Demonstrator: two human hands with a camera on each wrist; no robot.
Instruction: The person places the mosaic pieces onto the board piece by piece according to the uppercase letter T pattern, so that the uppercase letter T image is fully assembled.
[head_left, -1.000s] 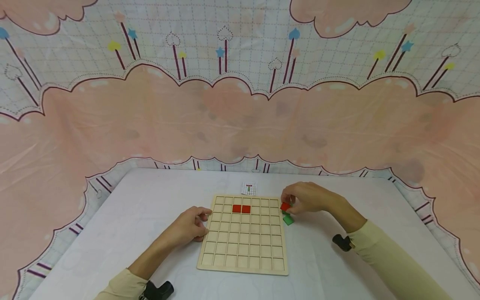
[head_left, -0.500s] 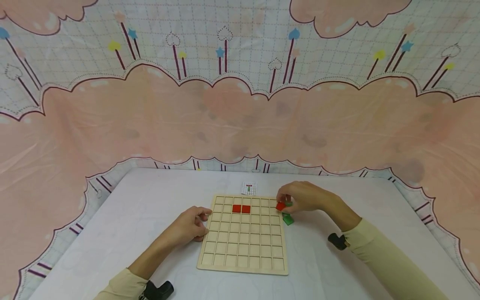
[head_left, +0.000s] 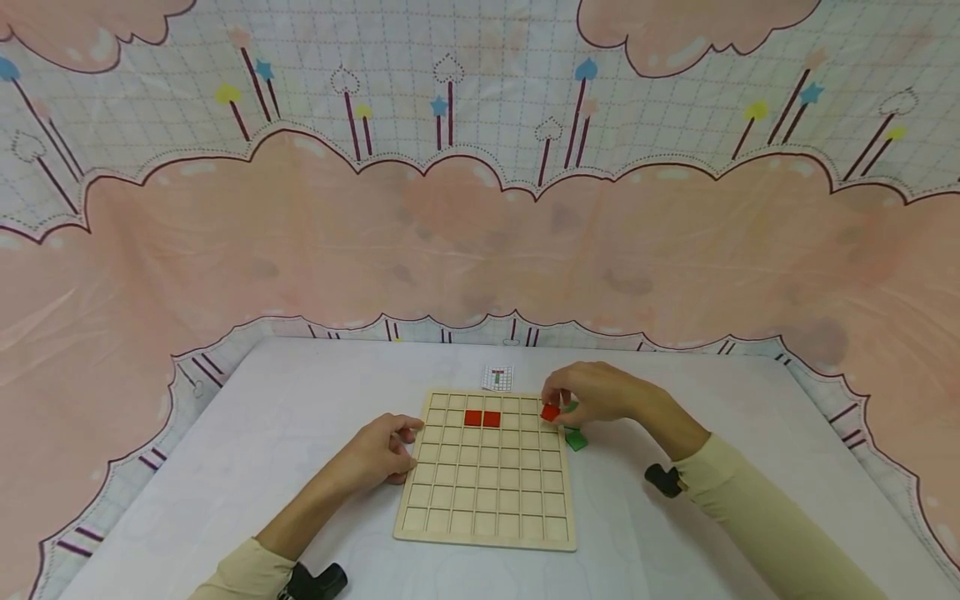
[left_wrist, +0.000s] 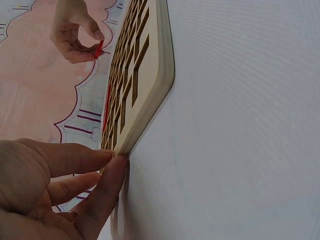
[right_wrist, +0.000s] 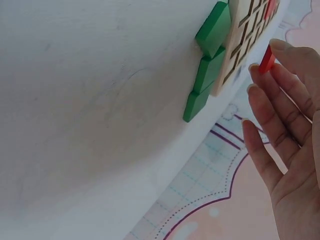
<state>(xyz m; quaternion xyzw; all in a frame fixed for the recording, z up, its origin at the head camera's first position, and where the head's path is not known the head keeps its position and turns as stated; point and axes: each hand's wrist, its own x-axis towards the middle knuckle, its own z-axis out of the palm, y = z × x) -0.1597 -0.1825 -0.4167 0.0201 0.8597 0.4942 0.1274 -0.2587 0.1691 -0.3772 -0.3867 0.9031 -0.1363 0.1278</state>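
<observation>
A wooden grid board (head_left: 488,478) lies on the white table, with two red square tiles (head_left: 482,418) side by side in its second row from the far edge. At the board's left edge is my left hand (head_left: 373,450); its thumb and a finger pinch the rim (left_wrist: 150,107) in the left wrist view. My right hand (head_left: 603,392) holds another red tile (right_wrist: 267,60) between thumb and fingertips, above the board's far right corner area. Beside the board's right edge, three green tiles (right_wrist: 209,72) lie in a line in the right wrist view.
A small printed card (head_left: 497,377) with a grid and a red and green T pattern lies just beyond the board's far edge. A patterned pink and white cloth (head_left: 480,242) hangs behind the table.
My right hand has moved left with the red tile, from beside the board to over its right edge, uncovering more of the green tiles. My left hand has stayed put.
</observation>
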